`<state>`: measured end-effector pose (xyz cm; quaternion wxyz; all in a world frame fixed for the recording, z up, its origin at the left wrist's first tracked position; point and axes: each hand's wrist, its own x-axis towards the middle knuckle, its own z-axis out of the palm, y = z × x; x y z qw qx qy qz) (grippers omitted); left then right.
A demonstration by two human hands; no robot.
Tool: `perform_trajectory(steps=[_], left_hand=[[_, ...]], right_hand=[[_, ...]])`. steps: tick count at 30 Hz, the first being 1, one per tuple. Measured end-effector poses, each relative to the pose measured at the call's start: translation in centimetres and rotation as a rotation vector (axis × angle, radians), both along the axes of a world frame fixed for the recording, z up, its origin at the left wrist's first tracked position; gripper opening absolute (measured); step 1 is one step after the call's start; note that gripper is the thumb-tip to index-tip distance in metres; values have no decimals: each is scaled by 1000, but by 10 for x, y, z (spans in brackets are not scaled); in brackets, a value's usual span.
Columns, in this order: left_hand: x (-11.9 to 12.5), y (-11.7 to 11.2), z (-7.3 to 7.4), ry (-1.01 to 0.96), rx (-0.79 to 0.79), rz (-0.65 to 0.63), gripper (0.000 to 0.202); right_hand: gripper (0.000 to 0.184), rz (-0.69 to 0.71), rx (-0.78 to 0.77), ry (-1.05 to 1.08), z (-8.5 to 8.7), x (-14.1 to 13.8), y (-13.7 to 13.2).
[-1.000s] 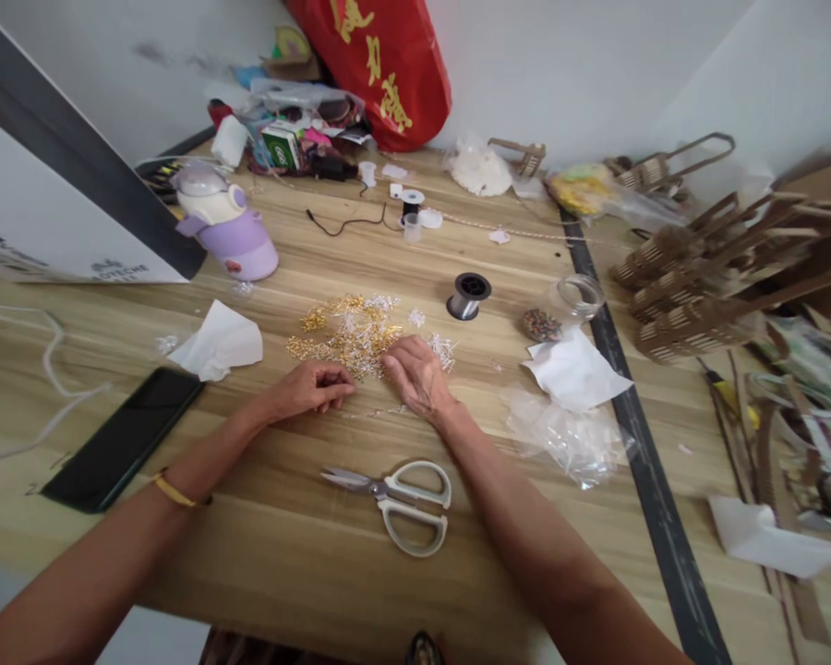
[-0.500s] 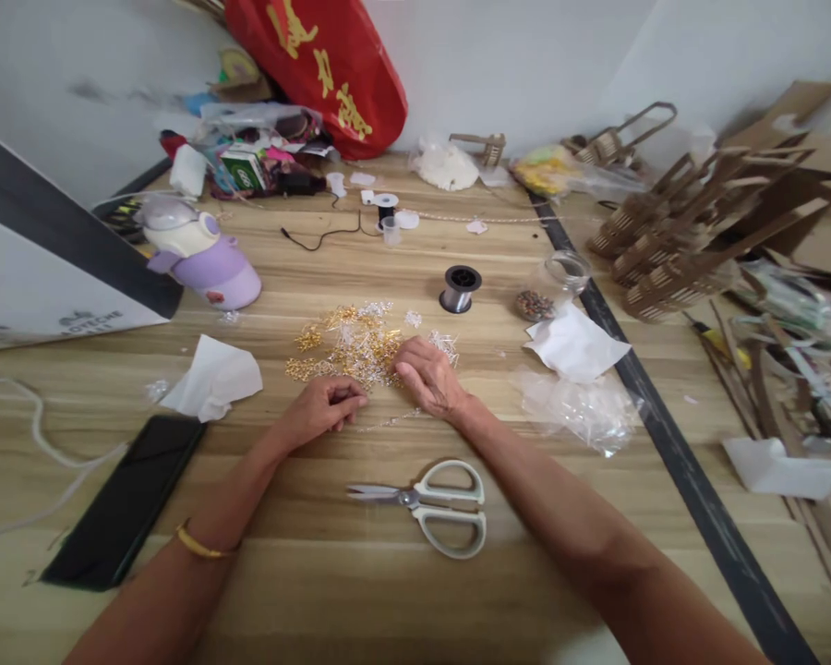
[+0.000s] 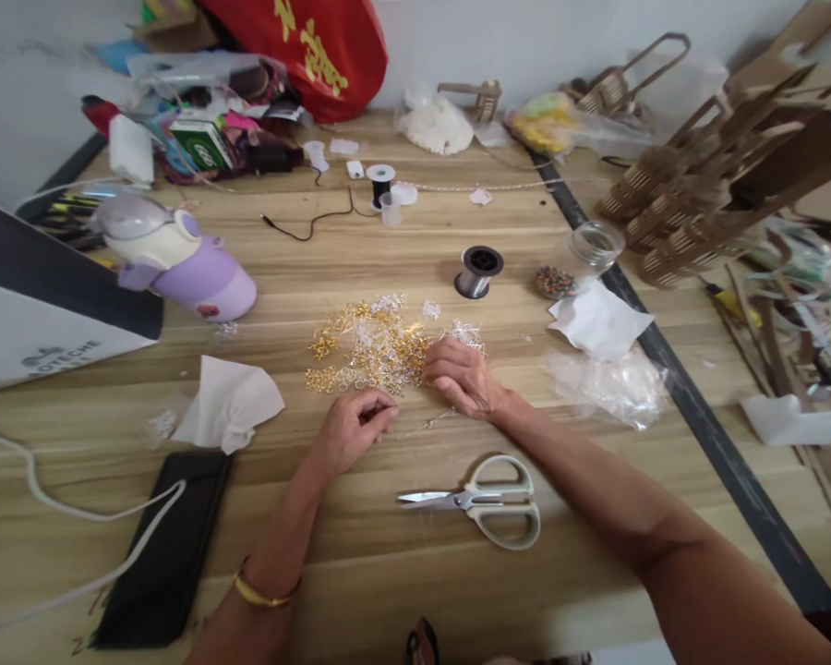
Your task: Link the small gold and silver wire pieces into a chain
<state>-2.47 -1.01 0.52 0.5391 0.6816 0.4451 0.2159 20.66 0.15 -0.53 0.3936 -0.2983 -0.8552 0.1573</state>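
Note:
My left hand (image 3: 355, 429) rests on the wooden table with thumb and fingers pinched together; anything between the tips is too small to make out. Curled over the right edge of a pile of gold and silver beads and findings (image 3: 384, 346) is my right hand (image 3: 463, 377). Its fingertips are partly hidden among the pieces. A thin beaded chain (image 3: 426, 425) lies between the hands, its right end running under the right hand. Nearer to me lie white-handled scissors (image 3: 481, 501), blades slightly apart and pointing left. Beyond the right hand stands a spool of clear line (image 3: 479, 272).
A jar of dark beads (image 3: 574, 268), white paper (image 3: 599, 319) and clear plastic bags (image 3: 606, 383) lie right. Left are a phone (image 3: 162, 554) with a white cable across it, crumpled paper (image 3: 228, 402) and a purple bottle (image 3: 204, 277). Small woven baskets (image 3: 685, 203) stand far right.
The camera view has shifted, so the table items sit differently in the frame. Both hands keep nearly the same pose beside the pile, and the chain still lies between them.

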Motion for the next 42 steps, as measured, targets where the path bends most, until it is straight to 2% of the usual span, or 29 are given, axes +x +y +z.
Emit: perform_trajectory(steps=[8, 16, 26, 33, 37, 42], left_hand=[[-3, 4, 2, -2, -36, -39, 19], [-3, 2, 1, -29, -9, -46, 18], [2, 2, 3, -12, 30, 36, 18], [11, 9, 13, 43, 117, 155, 16], [19, 11, 11, 120, 246, 190, 8], [26, 8, 4, 224, 443, 212, 5]], right_hand=[[39, -11, -9, -16, 0, 0, 1], [51, -20, -24, -93, 3, -2, 2], [50, 0, 4, -315, 2, -8, 2], [49, 33, -21, -330, 2, -8, 2], [49, 55, -46, -238, 3, -6, 2], [50, 2, -37, -204, 2, -6, 4]])
